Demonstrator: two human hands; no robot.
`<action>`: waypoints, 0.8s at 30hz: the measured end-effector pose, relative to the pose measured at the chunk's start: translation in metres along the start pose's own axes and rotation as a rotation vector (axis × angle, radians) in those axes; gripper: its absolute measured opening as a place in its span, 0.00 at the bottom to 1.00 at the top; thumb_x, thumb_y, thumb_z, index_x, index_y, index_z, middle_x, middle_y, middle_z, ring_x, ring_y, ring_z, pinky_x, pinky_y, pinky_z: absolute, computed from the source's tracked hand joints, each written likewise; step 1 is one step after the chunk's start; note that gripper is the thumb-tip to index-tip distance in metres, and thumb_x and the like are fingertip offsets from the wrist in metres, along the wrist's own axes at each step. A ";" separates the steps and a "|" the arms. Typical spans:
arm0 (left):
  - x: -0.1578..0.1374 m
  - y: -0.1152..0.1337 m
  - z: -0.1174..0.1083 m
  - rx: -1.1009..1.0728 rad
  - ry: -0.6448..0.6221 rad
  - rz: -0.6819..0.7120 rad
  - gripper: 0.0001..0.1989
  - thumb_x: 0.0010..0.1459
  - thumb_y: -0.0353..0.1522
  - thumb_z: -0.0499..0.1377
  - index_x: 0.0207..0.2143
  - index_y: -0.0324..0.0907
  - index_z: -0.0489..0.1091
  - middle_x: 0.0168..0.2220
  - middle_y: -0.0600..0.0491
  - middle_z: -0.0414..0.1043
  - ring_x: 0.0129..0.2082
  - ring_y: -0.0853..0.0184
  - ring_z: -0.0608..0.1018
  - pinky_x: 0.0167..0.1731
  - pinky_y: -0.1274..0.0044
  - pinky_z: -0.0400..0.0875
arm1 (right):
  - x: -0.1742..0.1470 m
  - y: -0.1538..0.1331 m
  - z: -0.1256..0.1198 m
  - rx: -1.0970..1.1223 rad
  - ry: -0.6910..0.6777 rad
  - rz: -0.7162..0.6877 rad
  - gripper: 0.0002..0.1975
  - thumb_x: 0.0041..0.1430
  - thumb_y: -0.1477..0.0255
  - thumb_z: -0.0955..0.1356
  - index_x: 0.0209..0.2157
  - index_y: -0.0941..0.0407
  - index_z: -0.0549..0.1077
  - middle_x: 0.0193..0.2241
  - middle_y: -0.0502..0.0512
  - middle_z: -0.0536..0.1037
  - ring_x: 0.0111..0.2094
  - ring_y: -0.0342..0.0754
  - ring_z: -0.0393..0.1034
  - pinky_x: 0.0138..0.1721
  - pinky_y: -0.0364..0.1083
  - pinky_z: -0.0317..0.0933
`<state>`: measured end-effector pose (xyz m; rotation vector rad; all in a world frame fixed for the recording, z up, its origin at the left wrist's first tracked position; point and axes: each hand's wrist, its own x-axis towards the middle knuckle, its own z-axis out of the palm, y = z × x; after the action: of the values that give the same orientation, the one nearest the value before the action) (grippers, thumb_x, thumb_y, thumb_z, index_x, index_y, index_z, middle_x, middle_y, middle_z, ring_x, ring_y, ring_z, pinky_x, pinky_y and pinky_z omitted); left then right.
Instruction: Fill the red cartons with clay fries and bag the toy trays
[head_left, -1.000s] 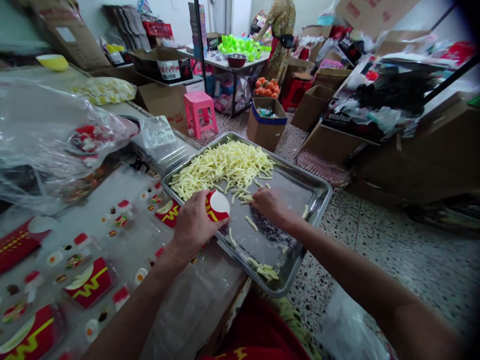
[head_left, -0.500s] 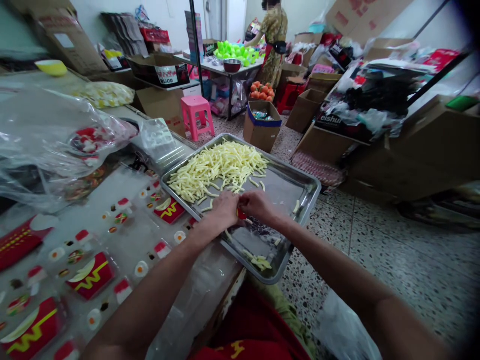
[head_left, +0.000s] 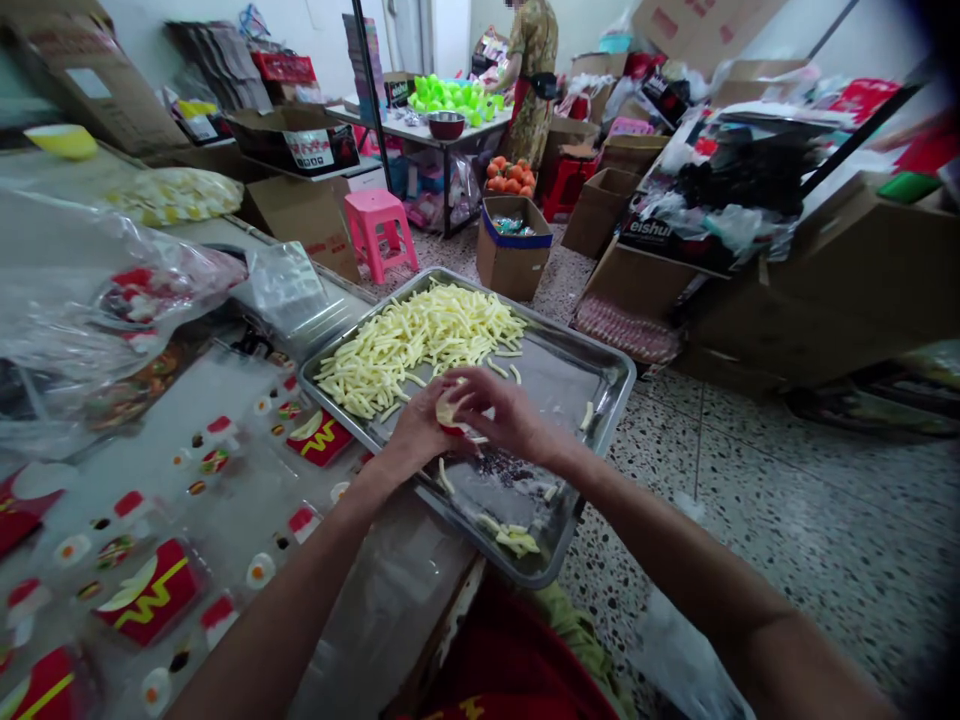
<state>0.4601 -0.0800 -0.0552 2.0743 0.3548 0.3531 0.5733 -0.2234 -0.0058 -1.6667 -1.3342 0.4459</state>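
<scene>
Above the metal tray [head_left: 616, 405], my left hand [head_left: 420, 425] is closed around a small red and cream fries carton [head_left: 448, 412]. The carton is largely hidden by my fingers. My right hand [head_left: 510, 415] meets it from the other side, fingers bent around its upper part and thumb below. Pale yellow French-fry-shaped sticks [head_left: 427, 335] are heaped in the far left of the tray. Several loose sticks [head_left: 514, 538] lie in its near corner, and a few more are scattered over the metal.
Flat clear packs with red fries cartons [head_left: 154, 590] and tiny food pieces cover the table at left. Plastic bags [head_left: 172, 285] lie behind them. A pink stool [head_left: 380, 235], cardboard boxes [head_left: 514, 262] and a person [head_left: 534, 80] at another table are beyond.
My right fingers have lifted and spread around the carton, whose cream part now shows. My hands have shifted slightly left in the view, as the camera turned a little.
</scene>
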 end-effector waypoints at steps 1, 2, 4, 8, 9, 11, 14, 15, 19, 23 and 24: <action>0.001 0.002 -0.004 0.042 0.032 -0.019 0.46 0.33 0.37 0.77 0.56 0.46 0.63 0.50 0.51 0.75 0.46 0.59 0.79 0.47 0.68 0.74 | 0.005 0.007 -0.011 -0.067 0.060 0.056 0.18 0.62 0.72 0.66 0.54 0.55 0.70 0.40 0.53 0.80 0.34 0.44 0.73 0.39 0.44 0.65; 0.002 0.004 -0.010 0.086 0.074 -0.031 0.47 0.32 0.38 0.78 0.56 0.46 0.63 0.50 0.51 0.75 0.46 0.58 0.79 0.47 0.68 0.74 | 0.009 0.017 -0.023 -0.184 0.137 0.140 0.16 0.62 0.69 0.66 0.52 0.55 0.74 0.38 0.54 0.81 0.34 0.45 0.73 0.38 0.44 0.64; 0.005 0.008 -0.024 0.170 0.164 -0.061 0.47 0.32 0.39 0.78 0.55 0.45 0.63 0.50 0.49 0.74 0.48 0.57 0.78 0.49 0.67 0.73 | 0.015 0.039 -0.043 -0.496 0.219 0.335 0.12 0.61 0.67 0.68 0.41 0.57 0.80 0.34 0.57 0.82 0.34 0.48 0.73 0.38 0.45 0.62; 0.003 0.009 -0.051 0.252 0.234 -0.092 0.46 0.34 0.40 0.78 0.55 0.43 0.62 0.51 0.47 0.74 0.50 0.56 0.77 0.51 0.67 0.71 | 0.019 0.072 -0.064 -0.840 0.092 0.567 0.08 0.51 0.69 0.72 0.32 0.55 0.84 0.30 0.58 0.82 0.34 0.51 0.74 0.34 0.45 0.59; 0.001 0.009 -0.056 0.263 0.237 -0.078 0.46 0.35 0.40 0.78 0.55 0.43 0.62 0.52 0.47 0.74 0.51 0.56 0.77 0.52 0.67 0.71 | 0.020 0.076 -0.066 -0.838 0.102 0.589 0.08 0.50 0.69 0.72 0.31 0.54 0.84 0.29 0.57 0.82 0.33 0.50 0.74 0.33 0.45 0.58; -0.004 0.010 -0.064 0.284 0.255 -0.057 0.45 0.36 0.40 0.77 0.55 0.44 0.62 0.53 0.47 0.73 0.51 0.55 0.77 0.52 0.67 0.71 | 0.026 0.079 -0.065 -0.796 0.183 0.577 0.09 0.50 0.67 0.72 0.32 0.54 0.84 0.28 0.54 0.82 0.31 0.48 0.74 0.32 0.44 0.57; -0.011 0.017 -0.071 0.306 0.283 -0.068 0.43 0.37 0.41 0.77 0.55 0.45 0.63 0.52 0.48 0.74 0.51 0.55 0.78 0.52 0.66 0.72 | 0.040 0.078 -0.058 -0.732 0.223 0.468 0.09 0.51 0.66 0.71 0.32 0.54 0.83 0.30 0.52 0.82 0.33 0.46 0.73 0.34 0.43 0.57; -0.013 0.020 -0.073 0.313 0.286 -0.071 0.43 0.37 0.41 0.77 0.54 0.45 0.63 0.52 0.48 0.74 0.51 0.55 0.78 0.52 0.66 0.72 | 0.044 0.077 -0.054 -0.735 0.192 0.441 0.09 0.51 0.67 0.71 0.32 0.54 0.83 0.30 0.52 0.82 0.33 0.47 0.73 0.34 0.42 0.57; -0.021 0.030 -0.077 0.348 0.249 -0.063 0.43 0.37 0.41 0.77 0.54 0.45 0.63 0.52 0.47 0.74 0.51 0.53 0.77 0.52 0.64 0.72 | 0.047 0.078 -0.041 -0.879 0.105 0.458 0.09 0.52 0.72 0.69 0.33 0.55 0.82 0.33 0.57 0.82 0.35 0.49 0.73 0.34 0.44 0.57; -0.031 0.029 -0.078 0.401 0.183 -0.100 0.42 0.38 0.40 0.77 0.55 0.44 0.64 0.53 0.46 0.74 0.51 0.52 0.77 0.52 0.63 0.72 | 0.026 0.070 -0.035 -0.857 0.093 0.447 0.10 0.51 0.75 0.69 0.35 0.57 0.81 0.33 0.59 0.82 0.34 0.49 0.73 0.32 0.44 0.56; -0.034 0.027 -0.079 0.415 0.177 -0.105 0.43 0.37 0.40 0.77 0.55 0.44 0.64 0.54 0.45 0.73 0.52 0.52 0.77 0.52 0.63 0.71 | 0.018 0.064 -0.032 -0.773 0.081 0.447 0.09 0.50 0.75 0.69 0.35 0.58 0.81 0.31 0.57 0.81 0.32 0.48 0.72 0.31 0.43 0.56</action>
<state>0.4014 -0.0450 0.0034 2.4218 0.6888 0.4282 0.6397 -0.2199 -0.0376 -2.6147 -1.1300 0.0975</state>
